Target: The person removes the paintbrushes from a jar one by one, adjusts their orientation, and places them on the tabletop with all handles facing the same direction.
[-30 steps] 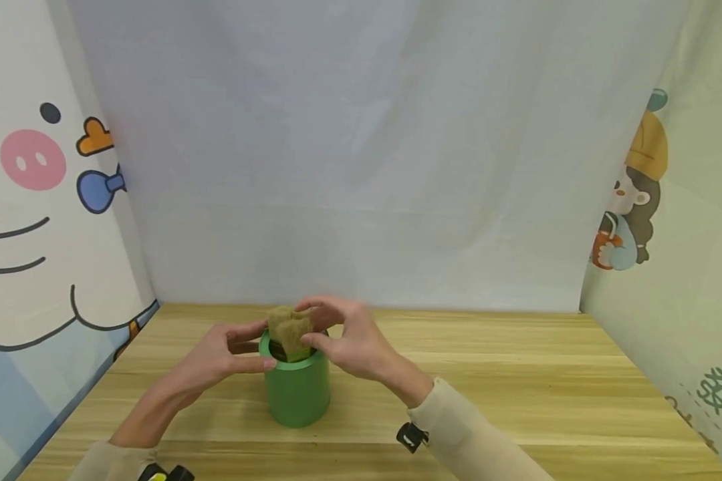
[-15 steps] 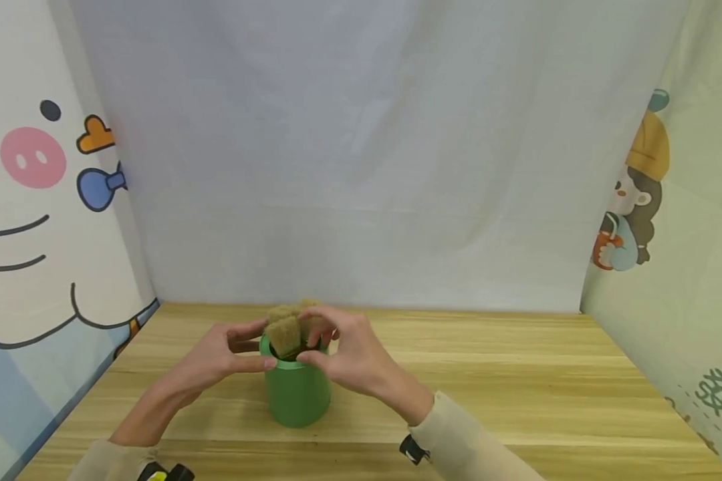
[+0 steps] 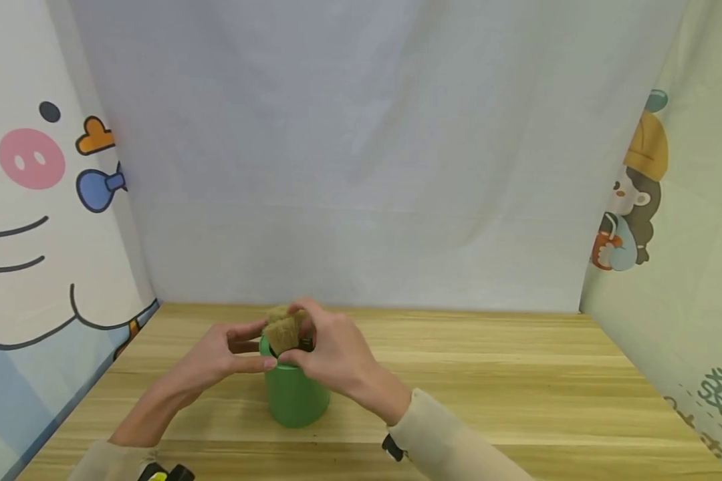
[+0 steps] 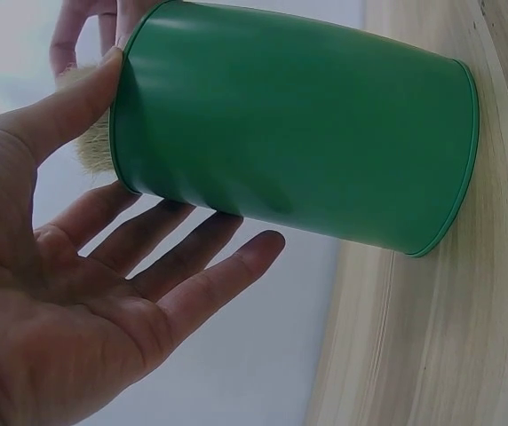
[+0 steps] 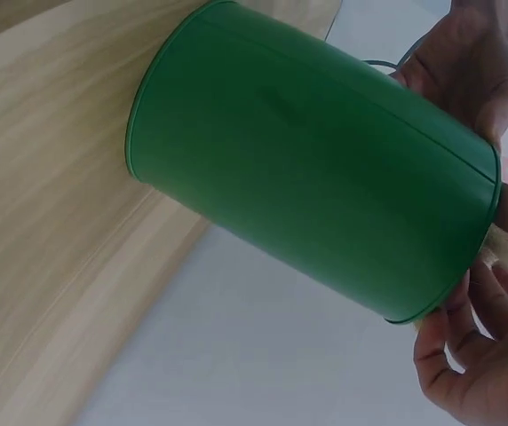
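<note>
A green cylindrical pen pot stands upright on the wooden table. Tan bristle heads of paintbrushes poke up from its mouth; their handles are mostly hidden inside. My left hand holds the pot at its rim, thumb on the near side and fingers behind, also plain in the left wrist view. Over the right part of the mouth, my right hand grips among the brushes, its thumb by the near rim. A dark brush part shows between its thumb and forefinger. In the right wrist view, the pot covers most of the brushes.
The wooden table extends to the right of the pot. A pale cloth hangs behind it. Printed panels, one with a pig nose and one with a cartoon girl, flank the table.
My right hand shifted right with a brush, then came back left over the mouth. The bristle heads have moved about in the pot. My left hand and the pot stay in place.
</note>
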A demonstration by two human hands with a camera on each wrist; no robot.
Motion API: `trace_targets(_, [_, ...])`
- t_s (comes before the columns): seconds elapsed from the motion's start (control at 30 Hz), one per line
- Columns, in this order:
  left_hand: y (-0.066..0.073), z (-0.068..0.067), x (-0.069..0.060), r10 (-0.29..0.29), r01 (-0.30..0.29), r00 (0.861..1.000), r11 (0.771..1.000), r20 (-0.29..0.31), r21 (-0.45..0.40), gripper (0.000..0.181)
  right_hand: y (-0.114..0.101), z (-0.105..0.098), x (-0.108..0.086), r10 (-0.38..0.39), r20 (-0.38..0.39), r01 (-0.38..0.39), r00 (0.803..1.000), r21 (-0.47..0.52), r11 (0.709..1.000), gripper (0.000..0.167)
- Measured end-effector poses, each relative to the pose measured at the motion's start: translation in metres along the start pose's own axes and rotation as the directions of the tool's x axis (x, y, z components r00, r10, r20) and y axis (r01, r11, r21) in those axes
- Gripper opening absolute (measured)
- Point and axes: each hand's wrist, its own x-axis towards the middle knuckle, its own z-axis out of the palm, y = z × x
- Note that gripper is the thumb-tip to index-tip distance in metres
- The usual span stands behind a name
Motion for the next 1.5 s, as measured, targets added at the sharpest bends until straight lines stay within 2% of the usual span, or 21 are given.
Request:
trace_targets(0.1, [0.0,0.001,0.0,-0.007,0.007,1.0,1.0,-0.003,-0.003,0.084,0.001,0.001,0.001,-0.025,0.007,0.025,1.0,0.015,1.0,0.047])
trace_targets(0.23, [0.0,0.002,0.001,-0.02,0.02,1.0,1.0,-0.003,-0.008,0.079,0.004,-0.004,0.002,-0.107,0.002,0.107,0.994,0.084,0.991,0.044])
trace_targets(0.37, [0.001,0.002,0.002,-0.011,0.011,1.0,1.0,0.001,-0.004,0.077,0.004,-0.014,0.004,-0.179,-0.057,0.186,0.982,0.169,0.968,0.042])
trace_targets(0.47, [0.001,0.001,0.001,-0.008,0.008,1.0,1.0,-0.003,-0.001,0.081,0.005,-0.021,0.007,-0.202,-0.119,0.224,0.972,0.218,0.95,0.042])
trace_targets(0.57, [0.001,0.001,0.001,-0.013,0.013,1.0,1.0,-0.007,0.005,0.083,0.006,-0.027,0.009,-0.223,-0.181,0.264,0.958,0.243,0.934,0.043])
trace_targets(0.67, [0.001,0.002,0.001,-0.021,0.021,1.0,1.0,-0.014,0.009,0.084,0.007,-0.033,0.012,-0.262,-0.24,0.319,0.935,0.244,0.916,0.046])
trace_targets(0.8, [0.001,0.002,0.002,-0.018,0.018,1.0,1.0,-0.012,0.005,0.082,0.007,-0.043,0.014,-0.305,-0.278,0.375,0.911,0.247,0.894,0.048])
trace_targets(1.0, [0.002,0.002,0.002,-0.028,0.028,1.0,0.999,0.004,-0.031,0.082,0.003,-0.061,0.019,-0.323,-0.302,0.402,0.897,0.253,0.88,0.048])
trace_targets(1.23, [-0.001,0.002,0.002,-0.025,0.026,1.0,0.997,0.019,-0.075,0.083,0.0,-0.083,0.019,-0.313,-0.347,0.407,0.884,0.244,0.88,0.049])
trace_targets(1.5, [-0.003,0.0,0.002,0.004,0.001,0.999,0.993,0.042,-0.117,0.085,0.001,-0.106,0.015,-0.258,-0.361,0.364,0.896,0.265,0.893,0.05])
